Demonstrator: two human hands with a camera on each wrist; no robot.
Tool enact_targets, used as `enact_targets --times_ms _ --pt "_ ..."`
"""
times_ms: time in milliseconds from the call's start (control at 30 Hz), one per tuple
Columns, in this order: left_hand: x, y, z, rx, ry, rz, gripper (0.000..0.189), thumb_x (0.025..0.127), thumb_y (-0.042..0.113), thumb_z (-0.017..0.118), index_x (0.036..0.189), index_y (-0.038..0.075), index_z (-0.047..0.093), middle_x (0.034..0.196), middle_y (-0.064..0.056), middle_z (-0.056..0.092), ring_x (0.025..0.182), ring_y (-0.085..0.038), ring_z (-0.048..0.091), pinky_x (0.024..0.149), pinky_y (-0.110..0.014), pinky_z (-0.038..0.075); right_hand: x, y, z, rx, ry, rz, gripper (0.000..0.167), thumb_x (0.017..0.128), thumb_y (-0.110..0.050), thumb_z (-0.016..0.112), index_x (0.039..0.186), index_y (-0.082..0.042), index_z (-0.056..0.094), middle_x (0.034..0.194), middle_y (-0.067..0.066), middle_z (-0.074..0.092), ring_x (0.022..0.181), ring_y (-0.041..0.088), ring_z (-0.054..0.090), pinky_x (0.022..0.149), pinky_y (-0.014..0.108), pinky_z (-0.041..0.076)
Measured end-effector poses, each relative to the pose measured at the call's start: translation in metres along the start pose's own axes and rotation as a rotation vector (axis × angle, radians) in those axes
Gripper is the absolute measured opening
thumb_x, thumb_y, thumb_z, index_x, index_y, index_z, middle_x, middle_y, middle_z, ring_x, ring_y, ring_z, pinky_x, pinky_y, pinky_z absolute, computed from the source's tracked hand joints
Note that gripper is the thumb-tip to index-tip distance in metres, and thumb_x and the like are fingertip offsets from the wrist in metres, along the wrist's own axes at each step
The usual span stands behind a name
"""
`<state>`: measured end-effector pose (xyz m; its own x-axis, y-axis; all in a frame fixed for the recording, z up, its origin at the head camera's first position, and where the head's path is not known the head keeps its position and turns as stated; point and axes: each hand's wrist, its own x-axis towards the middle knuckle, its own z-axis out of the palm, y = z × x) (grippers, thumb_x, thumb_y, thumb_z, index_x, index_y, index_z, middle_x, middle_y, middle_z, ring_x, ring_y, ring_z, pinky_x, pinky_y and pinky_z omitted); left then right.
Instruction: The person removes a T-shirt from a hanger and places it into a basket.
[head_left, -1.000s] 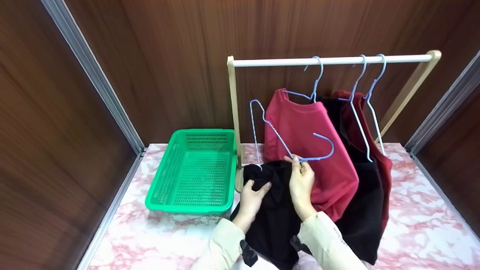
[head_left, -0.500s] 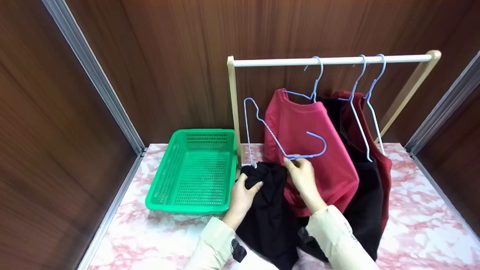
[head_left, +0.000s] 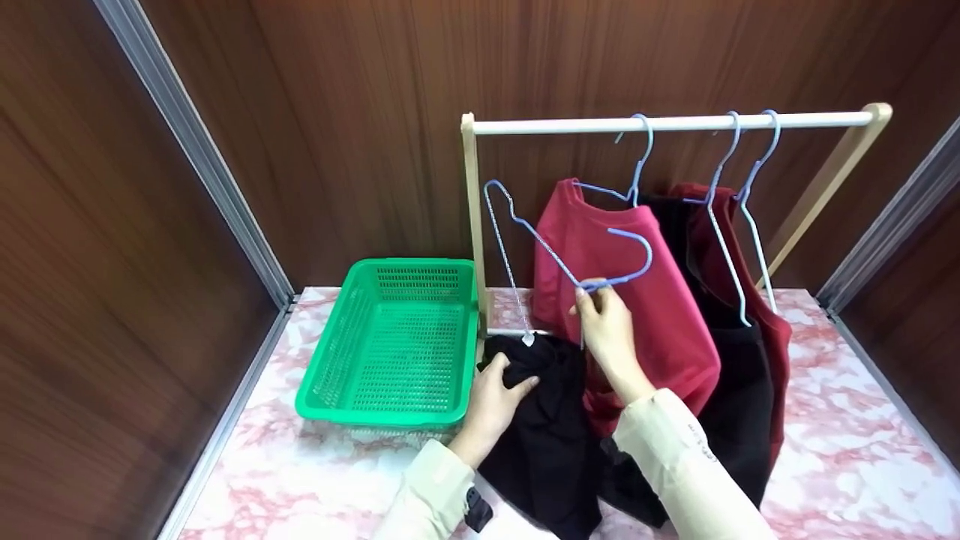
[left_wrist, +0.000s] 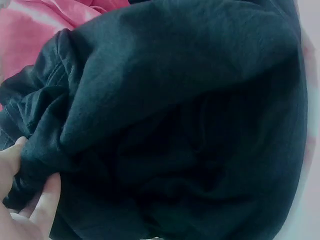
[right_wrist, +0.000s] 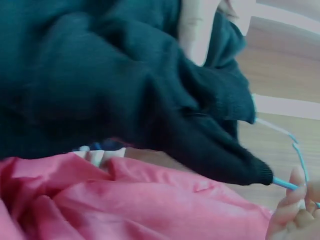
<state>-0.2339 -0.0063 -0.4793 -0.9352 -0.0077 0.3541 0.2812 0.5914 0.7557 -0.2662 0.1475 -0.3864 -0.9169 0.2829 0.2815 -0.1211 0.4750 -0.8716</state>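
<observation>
The black cloth [head_left: 547, 442] is wrinkly and bunched up, well in front of the tabletop's [head_left: 255, 465] back edge. The left hand [head_left: 491, 397] pinches its top. The right hand [head_left: 611, 334] pinches a thin, bent blue hanger [head_left: 553, 257] with a curvy hook.

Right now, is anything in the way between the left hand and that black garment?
Nothing visible: the left hand pinches the black garment directly. The blue wire hanger, held in the right hand, shows beyond the left hand, and the pinkish-red top hangs farther right; neither comes between.
</observation>
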Motion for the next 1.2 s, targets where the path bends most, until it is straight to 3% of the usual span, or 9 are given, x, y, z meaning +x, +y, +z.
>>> enact_targets --times_ms 133,267,333,433,500,600,700,1200 --pt "-0.001 0.001 -0.001 -0.078 -0.006 -0.05 0.033 0.08 0.024 0.076 0.081 0.007 0.047 0.069 -0.002 0.049 0.07 -0.015 0.042 0.064 -0.025 0.039 0.004 -0.008 0.001 0.01 -0.061 0.016 0.018 0.094 -0.011 0.052 0.106 0.0 0.059 0.08 0.015 0.07 0.085 0.027 0.065 0.075 0.024 0.042" --pt "0.0 0.002 -0.001 -0.153 0.025 -0.083 0.03 0.081 0.021 0.074 0.082 0.006 0.048 0.071 -0.002 0.047 0.07 -0.015 0.042 0.064 -0.026 0.04 0.003 -0.009 0.002 0.077 -0.191 0.006 0.02 0.088 -0.003 0.055 0.107 0.003 0.058 0.08 0.01 0.07 0.074 0.01 0.062 0.069 0.019 0.041" --pt "0.001 0.001 -0.001 -0.174 0.048 -0.095 0.03 0.08 0.02 0.073 0.081 0.005 0.047 0.073 -0.004 0.048 0.072 -0.016 0.044 0.065 -0.027 0.041 0.001 -0.008 0.001 0.147 -0.28 0.004 0.031 0.085 0.005 0.053 0.116 0.004 0.055 0.078 0.008 0.068 0.069 0.004 0.057 0.068 0.018 0.043" --pt "0.002 -0.001 -0.002 -0.185 0.079 -0.107 0.028 0.079 0.018 0.074 0.081 0.006 0.048 0.078 -0.008 0.057 0.074 -0.018 0.05 0.068 -0.03 0.044 -0.001 -0.004 -0.001 0.229 -0.402 0.013 0.047 0.083 0.013 0.047 0.13 0.007 0.043 0.081 0.01 0.067 0.067 0.003 0.059 0.07 0.017 0.048" --pt "0.003 -0.002 -0.002 -0.185 0.084 -0.111 0.027 0.079 0.018 0.074 0.082 0.006 0.05 0.082 -0.01 0.06 0.076 -0.019 0.052 0.069 -0.031 0.045 -0.002 -0.002 -0.003 0.257 -0.442 0.018 0.048 0.083 0.016 0.043 0.13 0.01 0.038 0.085 0.018 0.068 0.067 0.005 0.062 0.073 0.018 0.051" --pt "0.003 -0.002 -0.002 -0.173 0.08 -0.11 0.026 0.078 0.017 0.074 0.083 0.007 0.05 0.082 -0.011 0.063 0.075 -0.02 0.054 0.068 -0.033 0.046 -0.001 -0.002 -0.004 0.264 -0.41 0.006 0.034 0.086 0.016 0.042 0.12 0.013 0.044 0.092 0.024 0.068 0.067 0.005 0.064 0.072 0.018 0.052" --pt "0.003 -0.001 -0.003 -0.154 0.068 -0.103 0.027 0.077 0.017 0.074 0.082 0.006 0.05 0.081 -0.012 0.062 0.073 -0.02 0.051 0.067 -0.033 0.045 0.001 -0.006 -0.003 0.248 -0.337 -0.017 0.024 0.089 0.014 0.045 0.111 0.01 0.049 0.091 0.022 0.069 0.066 0.003 0.064 0.067 0.019 0.053" --pt "0.003 -0.001 -0.002 -0.148 0.046 -0.069 0.029 0.077 0.015 0.075 0.082 0.006 0.047 0.078 -0.013 0.06 0.07 -0.02 0.049 0.064 -0.03 0.044 0.02 -0.049 -0.012 0.194 -0.146 -0.125 0.033 0.093 0.006 0.05 0.125 0.001 0.054 0.089 0.023 0.071 0.056 -0.004 0.062 0.064 0.016 0.054"
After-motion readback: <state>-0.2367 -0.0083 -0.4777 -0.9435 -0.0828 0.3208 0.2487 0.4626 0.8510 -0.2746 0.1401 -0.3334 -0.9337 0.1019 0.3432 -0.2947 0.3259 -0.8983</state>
